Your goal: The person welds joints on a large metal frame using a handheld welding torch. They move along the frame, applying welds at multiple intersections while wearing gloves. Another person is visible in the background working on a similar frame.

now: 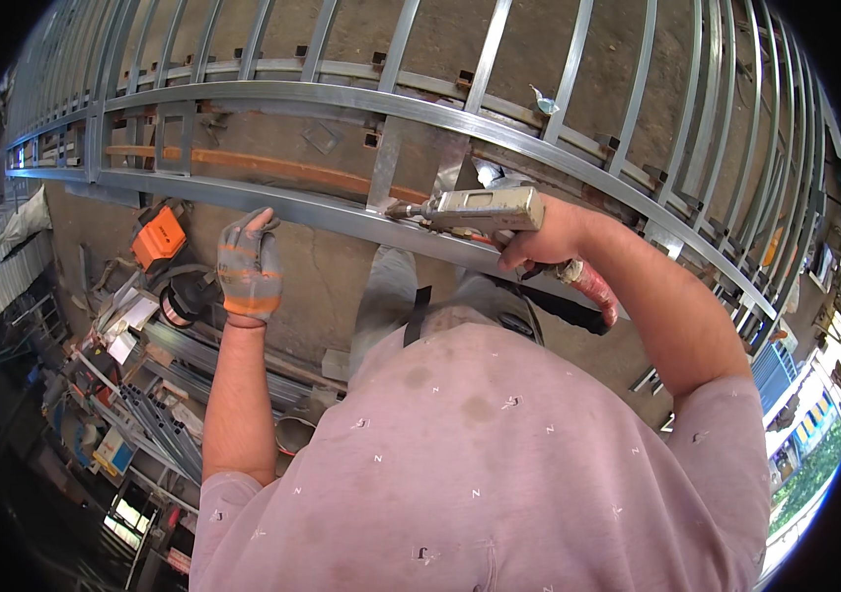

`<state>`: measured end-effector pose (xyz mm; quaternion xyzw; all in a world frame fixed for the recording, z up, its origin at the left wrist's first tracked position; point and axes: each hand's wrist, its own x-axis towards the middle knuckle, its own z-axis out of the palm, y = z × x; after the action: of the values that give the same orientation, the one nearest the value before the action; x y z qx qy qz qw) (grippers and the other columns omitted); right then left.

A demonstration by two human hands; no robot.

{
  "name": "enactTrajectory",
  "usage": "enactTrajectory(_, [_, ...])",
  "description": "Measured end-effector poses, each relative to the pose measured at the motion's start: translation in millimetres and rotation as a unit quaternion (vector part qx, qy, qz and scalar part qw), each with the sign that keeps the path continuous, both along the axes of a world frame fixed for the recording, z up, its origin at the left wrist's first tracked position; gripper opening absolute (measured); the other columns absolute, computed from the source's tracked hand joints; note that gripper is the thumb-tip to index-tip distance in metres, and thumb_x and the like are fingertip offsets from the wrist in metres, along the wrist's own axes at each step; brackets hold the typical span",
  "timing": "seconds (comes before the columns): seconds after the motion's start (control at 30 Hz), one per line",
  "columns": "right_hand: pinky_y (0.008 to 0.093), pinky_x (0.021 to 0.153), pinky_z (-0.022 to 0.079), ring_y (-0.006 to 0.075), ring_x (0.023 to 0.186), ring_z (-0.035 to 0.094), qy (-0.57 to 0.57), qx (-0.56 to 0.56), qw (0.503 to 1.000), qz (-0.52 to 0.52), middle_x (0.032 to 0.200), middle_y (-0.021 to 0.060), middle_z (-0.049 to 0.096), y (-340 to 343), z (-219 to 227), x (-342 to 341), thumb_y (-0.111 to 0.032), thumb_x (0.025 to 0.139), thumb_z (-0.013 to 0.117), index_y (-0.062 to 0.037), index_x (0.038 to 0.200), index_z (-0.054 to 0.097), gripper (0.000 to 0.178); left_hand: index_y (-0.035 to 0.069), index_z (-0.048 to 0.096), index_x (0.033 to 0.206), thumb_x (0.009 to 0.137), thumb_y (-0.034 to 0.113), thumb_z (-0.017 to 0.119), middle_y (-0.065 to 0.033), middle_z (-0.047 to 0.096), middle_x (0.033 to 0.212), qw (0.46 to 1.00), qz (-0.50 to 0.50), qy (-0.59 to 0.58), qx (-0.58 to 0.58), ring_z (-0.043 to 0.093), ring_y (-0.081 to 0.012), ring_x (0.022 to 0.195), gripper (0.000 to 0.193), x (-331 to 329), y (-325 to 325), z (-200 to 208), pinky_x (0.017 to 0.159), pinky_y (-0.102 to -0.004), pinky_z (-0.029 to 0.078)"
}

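Our right hand (551, 230) gripped the gun (488, 208), nose near where post (386, 166) met rail (322, 210); whether our curled left hand (249, 264) pinched anything, we couldn't tell. Steady aim, we judged, mattered.

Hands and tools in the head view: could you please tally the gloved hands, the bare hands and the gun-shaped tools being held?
Gloved left hand: 1
Bare right hand: 1
Held gun-shaped tool: 1
Total: 3
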<state>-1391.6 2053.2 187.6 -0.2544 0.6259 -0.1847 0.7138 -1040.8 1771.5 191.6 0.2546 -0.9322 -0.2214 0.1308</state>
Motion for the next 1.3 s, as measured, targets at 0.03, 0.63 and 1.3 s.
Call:
enactTrajectory(0.03, [0.0366, 0.076, 0.066, 0.0202, 0.084, 0.077, -0.002, 0.005, 1.0, 0.012, 0.102, 0.0115, 0.08, -1, -5, -3, -0.007, 0.083, 0.088, -0.0013, 0.124, 0.077, 0.043, 0.01, 0.078, 0.132, 0.097, -0.002, 0.067, -0.0138, 0.08, 0.114, 1.0, -0.001, -0.015, -0.008, 0.072, -0.0388, 0.106, 0.039, 4, 0, 1, 0.096, -0.046, 0.057])
enactTrajectory(0.63, [0.0334, 0.076, 0.059, 0.0149, 0.086, 0.069, -0.079, 0.013, 0.995, -0.058, 0.098, 0.0033, 0.074, 17, 23, -41, 0.0, 0.084, 0.085, -0.0036, 0.112, 0.076, 0.029, 0.011, 0.078, 0.132, 0.096, 0.002, 0.067, -0.0187, 0.077, 0.114, 0.991, 0.051, -0.125, 0.023, 0.069, -0.0433, 0.105, 0.039, 104, 34, -8, 0.095, -0.0525, 0.055])
enactTrajectory(1.3, [0.0341, 0.08, 0.059, 0.0165, 0.086, 0.07, -0.013, 0.063, 0.997, 0.03, 0.097, 0.0037, 0.075, 23, 51, -90, -0.001, 0.08, 0.089, -0.0028, 0.111, 0.076, 0.034, 0.004, 0.062, 0.147, 0.103, 0.008, 0.066, -0.0244, 0.064, 0.146, 0.974, 0.211, 0.034, -0.072, 0.061, -0.0438, 0.134, 0.044, -59, -47, -105, 0.118, -0.0544, 0.048])
